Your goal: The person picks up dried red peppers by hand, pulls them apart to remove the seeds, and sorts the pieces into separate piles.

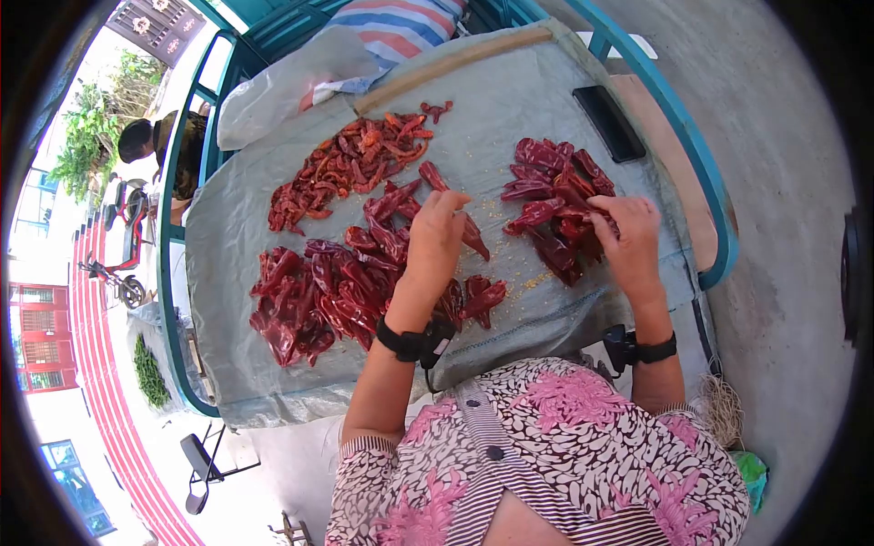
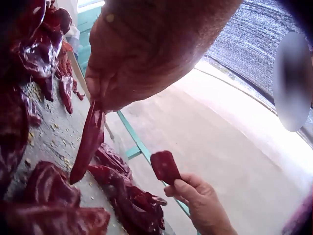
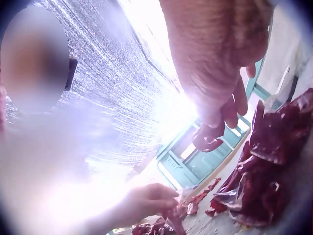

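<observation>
My left hand (image 1: 439,232) pinches a dried red pepper (image 2: 90,142), which hangs down from the fingertips in the left wrist view. My right hand (image 1: 630,238) is over the near side of the right-hand heap of dark red dried peppers (image 1: 537,185). Between its thumb and fingers is another red pepper (image 2: 165,166), held up clear of the heap in the left wrist view. Beneath and left of my left forearm spreads a larger heap of glossy peppers (image 1: 300,305). Smaller, brighter, shrivelled peppers (image 1: 355,156) lie beyond it.
Pale seeds (image 1: 523,287) are scattered on the grey sheet (image 1: 510,109) between the heaps. A black phone (image 1: 608,124) lies at the far right, beside the teal rail (image 1: 678,118). A wooden strip (image 1: 446,75) and striped bag (image 1: 401,36) are at the back. Another person (image 1: 177,150) is beyond the left rail.
</observation>
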The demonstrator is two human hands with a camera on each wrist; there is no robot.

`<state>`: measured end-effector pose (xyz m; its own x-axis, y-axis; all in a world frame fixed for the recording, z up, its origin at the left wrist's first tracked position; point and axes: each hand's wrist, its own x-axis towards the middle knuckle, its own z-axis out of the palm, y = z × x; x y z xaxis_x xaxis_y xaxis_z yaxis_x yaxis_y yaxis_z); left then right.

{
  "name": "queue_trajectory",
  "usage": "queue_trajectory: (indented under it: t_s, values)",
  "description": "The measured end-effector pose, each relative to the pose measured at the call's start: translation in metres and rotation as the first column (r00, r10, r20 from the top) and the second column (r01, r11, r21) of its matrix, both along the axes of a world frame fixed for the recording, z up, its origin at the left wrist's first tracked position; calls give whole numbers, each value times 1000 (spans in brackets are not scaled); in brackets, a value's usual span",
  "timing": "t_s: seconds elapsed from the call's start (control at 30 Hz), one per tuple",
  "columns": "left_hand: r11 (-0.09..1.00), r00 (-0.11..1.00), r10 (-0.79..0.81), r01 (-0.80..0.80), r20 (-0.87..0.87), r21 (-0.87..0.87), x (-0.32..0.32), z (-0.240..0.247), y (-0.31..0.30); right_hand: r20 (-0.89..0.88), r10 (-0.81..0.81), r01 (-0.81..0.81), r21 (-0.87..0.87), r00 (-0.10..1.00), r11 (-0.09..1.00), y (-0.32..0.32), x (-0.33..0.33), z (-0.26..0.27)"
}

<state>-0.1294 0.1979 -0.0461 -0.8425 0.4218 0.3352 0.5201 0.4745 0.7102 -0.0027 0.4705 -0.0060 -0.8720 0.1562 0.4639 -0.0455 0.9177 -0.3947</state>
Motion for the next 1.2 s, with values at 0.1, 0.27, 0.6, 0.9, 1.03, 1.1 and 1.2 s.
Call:
queue_trajectory:
  t_s: [0.1,0.27,0.6,0.9,1.03,1.1,1.2]
  values:
    - [997,994,21,-29,109,70,-2,8,-1,-28,-46,47,14,999,999,6,1,0]
    - [918,873,-188,-7,450,397,18,22,15,-96,178,-188,-118,979,975,-21,2,11]
    - [974,984,149,-164,-103,-158,4,3,20,48,259,-256,-68,965,964,-50,-29,-2]
    - [677,869,229,-466,-439,-569,-24,-53,28,85,204,-200,-47,975,979,-50,-35,-7]
    - [901,882,334,-402,-331,-162,-2,-19,25,101,223,-219,-42,970,975,-52,-32,-12]
    - [944,918,311,-327,-245,-27,19,3,34,143,236,-205,-204,961,957,-58,-36,-4]
    - [980,964,178,-154,-199,128,45,16,46,63,240,-166,-554,969,815,-76,-41,-4]
